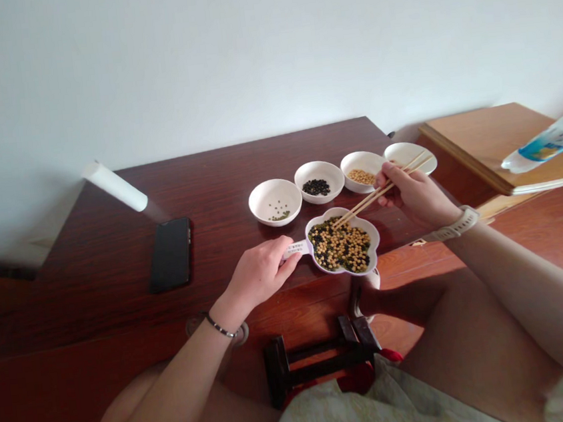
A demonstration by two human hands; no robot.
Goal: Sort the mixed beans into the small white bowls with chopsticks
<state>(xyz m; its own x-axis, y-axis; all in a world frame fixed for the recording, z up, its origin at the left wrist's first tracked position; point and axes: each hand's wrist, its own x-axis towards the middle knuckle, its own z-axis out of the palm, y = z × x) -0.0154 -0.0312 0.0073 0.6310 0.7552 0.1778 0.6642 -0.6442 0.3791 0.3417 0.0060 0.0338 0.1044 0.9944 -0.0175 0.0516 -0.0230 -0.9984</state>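
My left hand (262,270) is closed round the short handle of a white flower-shaped dish (375,236) at the table's front edge. Mixed yellow, black and green beans (340,248) fill the dish. In my right hand (410,191) is a pair of wooden chopsticks (368,199), their tips down among the beans at the back of the dish. Behind it stand three white bowls: the left bowl (260,203) holds a few green beans, the middle bowl (302,172) black beans, and the right bowl (351,161) yellow beans. A white plate (399,151) lies partly behind my right hand.
On the dark wooden table (198,186) a black phone (170,255) lies to the left, with a white cylinder (115,186) behind it. At right, a bottle with a blue label (541,149) lies on a lighter wooden surface (484,132). Below is a dark stool frame (322,361).
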